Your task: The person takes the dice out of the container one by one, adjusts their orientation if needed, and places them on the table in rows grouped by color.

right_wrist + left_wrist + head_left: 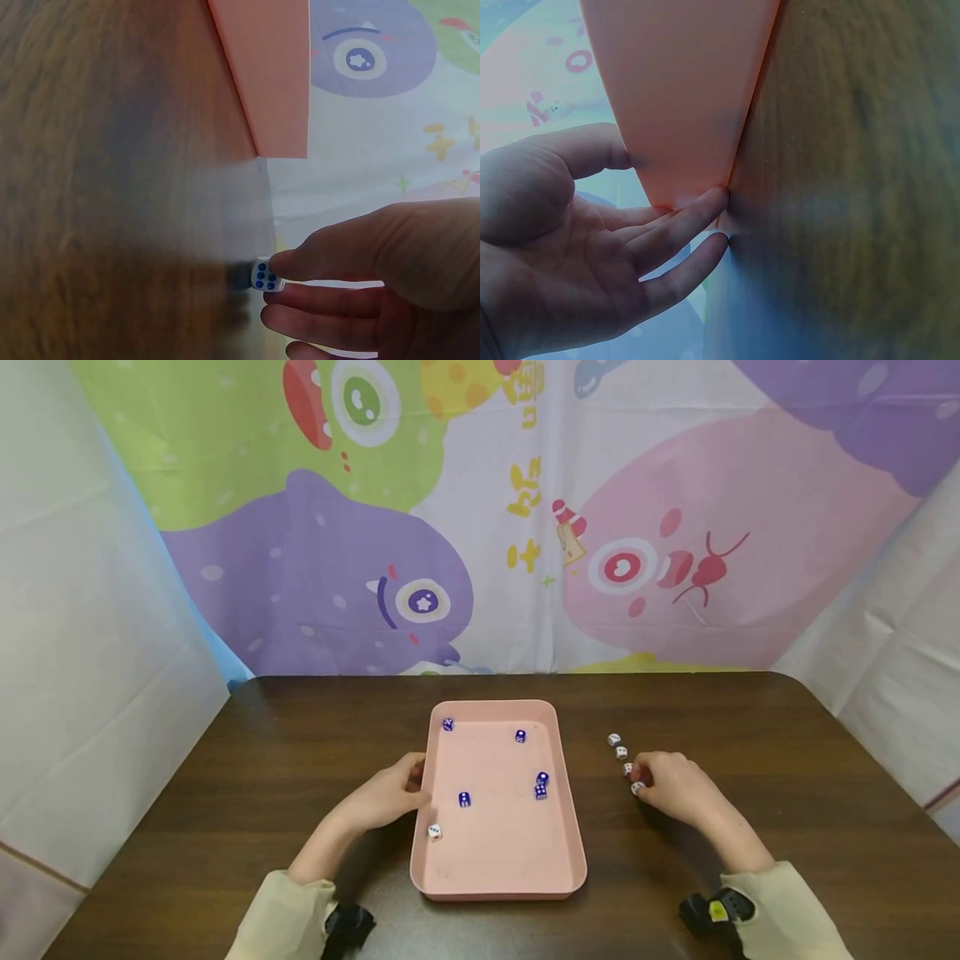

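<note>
A pink tray (502,860) lies on the table with several blue dice inside, among them a blue die (464,799) near its middle. One white die (435,832) sits by the tray's near left side. My left hand (385,795) holds the tray's left wall, thumb at the rim and fingers along the outside. To the tray's right, white dice form a slanting row, the farthest white die (614,739) at its back end. My right hand (678,787) pinches the nearest white die (266,275) between thumb and finger, low at the tabletop.
The dark wooden table (322,718) extends to both sides of the tray. Behind it hangs a cartoon-printed cloth (510,627), and pale cloth walls (97,635) enclose the sides. Two blue dice (540,792) stand close together by the tray's right wall.
</note>
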A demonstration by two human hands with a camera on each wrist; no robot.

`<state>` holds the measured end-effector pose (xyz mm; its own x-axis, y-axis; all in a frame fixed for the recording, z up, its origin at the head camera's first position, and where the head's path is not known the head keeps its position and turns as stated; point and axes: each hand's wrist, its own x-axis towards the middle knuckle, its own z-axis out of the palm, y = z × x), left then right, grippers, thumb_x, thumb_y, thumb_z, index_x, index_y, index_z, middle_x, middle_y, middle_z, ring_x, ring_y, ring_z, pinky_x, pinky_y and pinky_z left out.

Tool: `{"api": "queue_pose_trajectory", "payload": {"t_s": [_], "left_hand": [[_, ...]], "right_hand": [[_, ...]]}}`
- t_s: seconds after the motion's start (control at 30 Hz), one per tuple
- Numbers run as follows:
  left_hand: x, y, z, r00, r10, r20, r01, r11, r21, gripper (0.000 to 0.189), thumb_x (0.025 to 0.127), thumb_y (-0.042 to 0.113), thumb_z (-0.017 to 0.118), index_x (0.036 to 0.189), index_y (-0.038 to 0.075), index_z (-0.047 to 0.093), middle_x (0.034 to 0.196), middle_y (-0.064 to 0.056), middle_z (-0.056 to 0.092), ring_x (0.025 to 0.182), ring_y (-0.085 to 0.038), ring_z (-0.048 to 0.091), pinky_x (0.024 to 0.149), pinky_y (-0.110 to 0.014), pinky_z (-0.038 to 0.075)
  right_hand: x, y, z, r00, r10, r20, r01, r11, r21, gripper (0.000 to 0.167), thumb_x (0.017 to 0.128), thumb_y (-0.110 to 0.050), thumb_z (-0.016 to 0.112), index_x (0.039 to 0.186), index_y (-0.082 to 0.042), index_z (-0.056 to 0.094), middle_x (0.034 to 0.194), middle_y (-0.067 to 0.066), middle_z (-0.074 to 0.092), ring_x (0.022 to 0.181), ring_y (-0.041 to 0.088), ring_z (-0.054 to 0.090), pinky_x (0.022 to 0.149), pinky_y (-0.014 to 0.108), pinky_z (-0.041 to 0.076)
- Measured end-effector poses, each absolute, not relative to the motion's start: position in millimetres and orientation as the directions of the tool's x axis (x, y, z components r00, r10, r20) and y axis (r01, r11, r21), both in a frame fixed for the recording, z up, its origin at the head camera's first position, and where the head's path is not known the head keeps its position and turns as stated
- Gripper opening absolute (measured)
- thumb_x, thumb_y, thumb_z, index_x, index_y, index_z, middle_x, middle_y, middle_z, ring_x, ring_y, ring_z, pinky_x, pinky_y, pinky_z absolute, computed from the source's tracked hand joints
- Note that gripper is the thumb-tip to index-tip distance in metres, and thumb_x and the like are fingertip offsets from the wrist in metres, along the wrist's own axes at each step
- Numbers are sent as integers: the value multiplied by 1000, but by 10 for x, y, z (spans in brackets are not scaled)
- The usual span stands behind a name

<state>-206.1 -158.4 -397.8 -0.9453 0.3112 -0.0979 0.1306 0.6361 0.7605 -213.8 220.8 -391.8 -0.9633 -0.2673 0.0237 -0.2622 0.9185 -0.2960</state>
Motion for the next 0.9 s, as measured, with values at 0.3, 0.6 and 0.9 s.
{"api": "queue_pose_trajectory", "payload": {"t_s": [0.3,0.6,0.9], "left_hand": [[-2072,-1583,-3985,-946,309,-102,127,638,759,51,81,8,57,129,-1,41,108,-13,58,98,-22,55,86,-40,43],[-2070,-1582,-3978,-944,314,-98,129,626,769,50,81,7,57,128,-2,41,107,-13,59,99,-23,55,86,-40,44],[-2066,-1588,-3984,-942,324,-88,141,620,772,51,81,7,57,128,-3,41,106,-14,59,98,-24,55,84,-39,45]], "right_hand": [[-2163,2212,-3936,-968,-250,15,-242,921,-306,7,76,-11,66,80,-10,61,74,1,58,66,16,51,60,35,42],[-2139,2207,-3919,-966,-256,44,-257,917,-305,10,75,-12,68,81,-10,61,69,-2,54,62,14,48,56,32,39],[-2088,2147,-3795,-959,-272,74,-282,920,-273,13,74,-8,66,86,-8,62,71,-1,53,64,15,48,57,32,39]]}}
